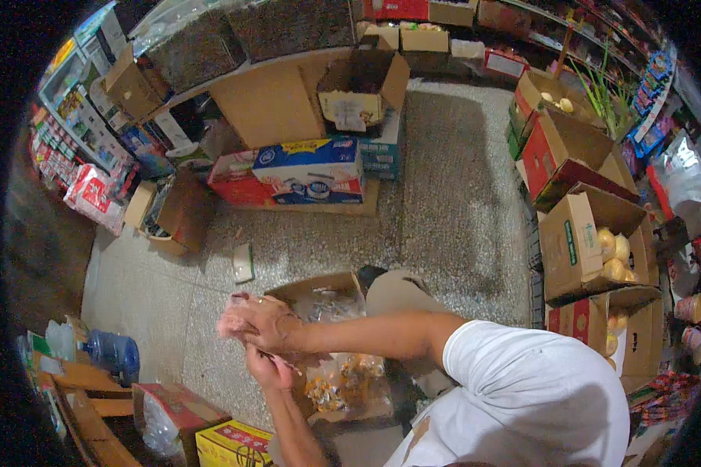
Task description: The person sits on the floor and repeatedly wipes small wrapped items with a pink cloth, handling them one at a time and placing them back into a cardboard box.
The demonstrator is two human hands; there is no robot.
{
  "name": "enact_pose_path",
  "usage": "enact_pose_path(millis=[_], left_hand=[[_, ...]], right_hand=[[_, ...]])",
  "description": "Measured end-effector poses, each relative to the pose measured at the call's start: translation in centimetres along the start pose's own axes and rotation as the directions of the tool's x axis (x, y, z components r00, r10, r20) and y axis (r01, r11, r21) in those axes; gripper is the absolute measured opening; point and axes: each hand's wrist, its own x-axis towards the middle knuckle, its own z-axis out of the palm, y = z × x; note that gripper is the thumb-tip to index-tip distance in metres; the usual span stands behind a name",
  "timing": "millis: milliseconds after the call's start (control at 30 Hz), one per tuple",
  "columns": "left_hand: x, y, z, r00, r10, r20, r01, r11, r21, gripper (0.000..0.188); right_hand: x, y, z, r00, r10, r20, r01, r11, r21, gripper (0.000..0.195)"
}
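Note:
A crumpled pink cloth (232, 324) is bunched in my right hand (276, 326), which reaches across from the white-sleeved arm. Just below it, my left hand (271, 370) is closed around another pink portion that shows at its edge. The two hands meet in front of me, so part of the cloth is hidden. Under my forearms sits an open cardboard box (353, 286) between my legs. Inside it are clear-bagged small items (324, 306) and orange-and-white wrapped pieces (333, 388).
A small pale packet (243, 262) lies on the speckled floor (461, 204). Blue, red and white cartons (309, 169) stand ahead. Boxes of round yellow fruit (614, 257) line the right. A blue water jug (112, 355), a red carton (178, 405) and a yellow box (233, 442) stand lower left.

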Motion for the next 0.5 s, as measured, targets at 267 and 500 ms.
enact_pose_path(millis=[267, 500], left_hand=[[0.3, -0.4, 2.4, 0.992, 0.051, 0.112, -0.045, 0.998, -0.054, 0.044], [1.5, -0.9, 3.3, 0.982, -0.131, -0.14, 0.123, 0.99, -0.062, 0.027]], right_hand=[[2.0, 3.3, -1.3, 0.942, 0.336, 0.011, -0.336, 0.938, 0.084, 0.028], [1.0, 9.7, 0.0, 0.865, 0.491, -0.107, -0.447, 0.849, 0.282, 0.035]])
